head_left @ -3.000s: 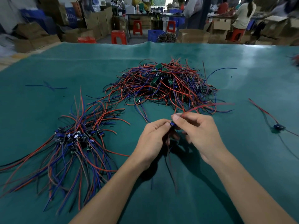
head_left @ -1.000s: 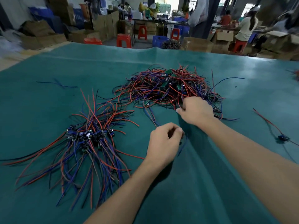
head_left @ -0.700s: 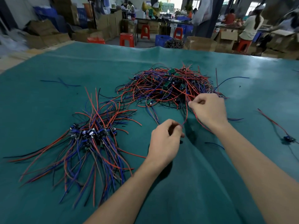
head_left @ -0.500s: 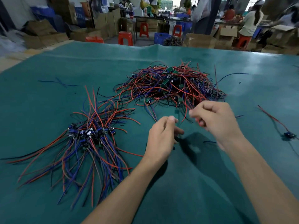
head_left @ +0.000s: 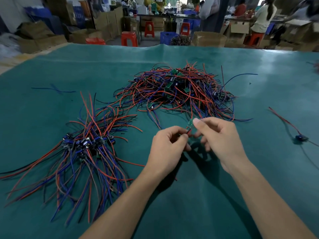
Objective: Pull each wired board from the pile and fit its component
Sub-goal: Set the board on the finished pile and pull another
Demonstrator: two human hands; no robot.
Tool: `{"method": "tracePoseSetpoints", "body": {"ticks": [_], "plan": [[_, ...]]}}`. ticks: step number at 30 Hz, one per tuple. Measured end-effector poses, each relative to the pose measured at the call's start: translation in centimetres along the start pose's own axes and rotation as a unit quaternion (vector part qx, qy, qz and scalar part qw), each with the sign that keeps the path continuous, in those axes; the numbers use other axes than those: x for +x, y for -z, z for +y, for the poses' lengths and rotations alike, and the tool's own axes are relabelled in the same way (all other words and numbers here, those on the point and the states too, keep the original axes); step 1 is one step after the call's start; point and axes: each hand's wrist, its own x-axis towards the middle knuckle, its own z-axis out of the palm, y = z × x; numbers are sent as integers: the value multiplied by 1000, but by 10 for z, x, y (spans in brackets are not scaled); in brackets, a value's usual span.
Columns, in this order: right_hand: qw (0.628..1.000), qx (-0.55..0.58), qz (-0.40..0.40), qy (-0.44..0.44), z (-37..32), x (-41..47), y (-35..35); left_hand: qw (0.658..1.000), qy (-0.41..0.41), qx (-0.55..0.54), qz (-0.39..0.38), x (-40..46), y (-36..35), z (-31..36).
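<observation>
A tangled pile of small green boards with red and blue wires point(head_left: 179, 88) lies mid-table. A small green wired board point(head_left: 190, 124) is pinched in the fingers of my right hand point(head_left: 219, 140), just in front of the pile. My left hand point(head_left: 166, 147) is curled beside it, its fingertips pinching something small at the board's lower end; what it is stays hidden. A red wire runs from the board back to the pile. To the left lies a fanned bundle of boards with blue components point(head_left: 86, 144).
A green mat point(head_left: 189, 204) covers the table. One wired piece with a blue part point(head_left: 301, 137) lies alone at the right. A loose blue wire point(head_left: 55, 89) lies at the far left. Boxes, red stools and people stand beyond the far edge.
My right hand reached into the pile, pulled out a wired board and drew it back toward my left hand. Both hands now meet at the board in front of the pile.
</observation>
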Motion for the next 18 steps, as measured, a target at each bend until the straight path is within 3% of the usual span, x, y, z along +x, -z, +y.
{"method": "tracePoseSetpoints", "body": {"ticks": [4, 8, 12, 18], "plan": [[999, 27, 23, -16, 1, -1, -1, 998, -25, 41, -43, -5, -1, 0], [979, 174, -44, -95, -8, -1, 5, 998, -9, -15, -52, -4, 1, 5], [965, 223, -99, -95, -12, -3, 3, 996, 8, -74, -49, -5, 1, 8], [925, 338, -105, -138, -13, -2, 0, 989, 17, -135, -50, -6, 0, 11]]}}
